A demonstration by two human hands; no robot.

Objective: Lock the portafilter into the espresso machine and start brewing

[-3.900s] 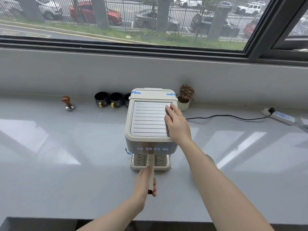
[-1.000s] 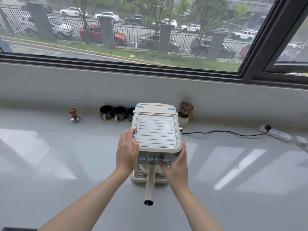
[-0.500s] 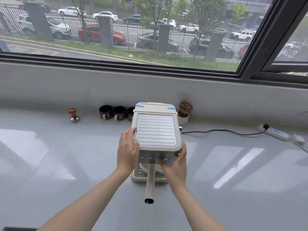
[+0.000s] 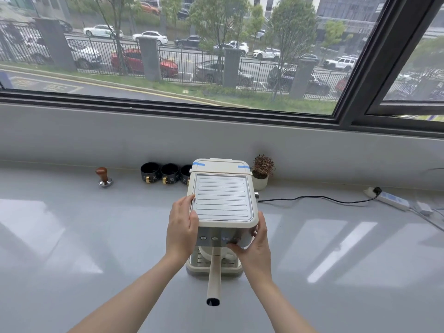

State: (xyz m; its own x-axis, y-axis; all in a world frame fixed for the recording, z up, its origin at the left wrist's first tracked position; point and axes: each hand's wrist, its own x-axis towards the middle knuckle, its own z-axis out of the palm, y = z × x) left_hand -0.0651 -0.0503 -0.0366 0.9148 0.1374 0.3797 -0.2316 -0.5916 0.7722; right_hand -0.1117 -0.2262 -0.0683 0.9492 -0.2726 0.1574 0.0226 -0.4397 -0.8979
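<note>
Far off to the left of my fingers, against the wall, a wooden-knobbed tamper [image 4: 103, 177] stands on the grey counter [image 4: 72, 236], and nearer in a row of dark cups [image 4: 165, 173] waits behind the machine, out of the way. My left hand [image 4: 181, 227] lies flat against the left side of the espresso machine [image 4: 223, 207], fingers together and curled only slightly over the top edge; I judge it is there to brace the body so it does not slide when I press. Just below and between my hands the portafilter [image 4: 214, 275] sits under the group head, its pale handle pointing straight back at me, which I take as locked, with a white cup beneath it on the drip tray. My right hand [image 4: 255, 246] wraps the front right corner, thumb reaching across the metal panel onto the row of round buttons [image 4: 213, 238], fingers narrow, gripping nothing loose. Right of that hand stand a small potted plant [image 4: 262, 171] and a black cord [image 4: 312, 199] running to a power strip [image 4: 394, 200]. I can read no brand or lettering; only blue tape strips show at the back.
</note>
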